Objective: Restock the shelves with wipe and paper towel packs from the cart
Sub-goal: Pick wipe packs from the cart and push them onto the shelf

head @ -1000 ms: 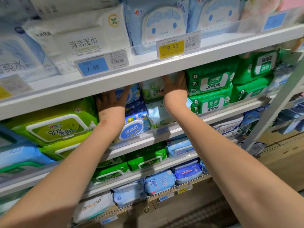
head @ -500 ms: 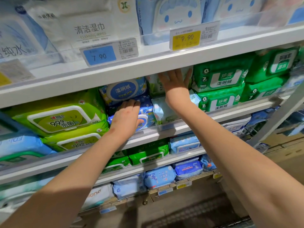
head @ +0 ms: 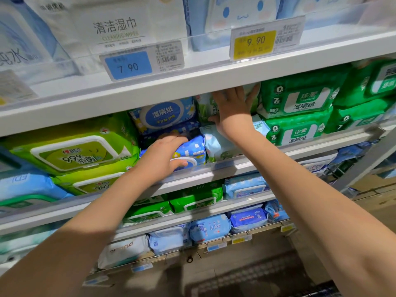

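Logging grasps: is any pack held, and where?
Left hand grips the lower blue pack by its top edge; right hand presses flat on the pale green pack.

blue price tag, yellow price tag, perhaps cardboard

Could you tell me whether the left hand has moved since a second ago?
Yes. The left hand has dropped from just beneath the upper shelf edge and now grips the lower blue pack.

Lower blue pack half hidden by left hand, rightmost green pack cropped
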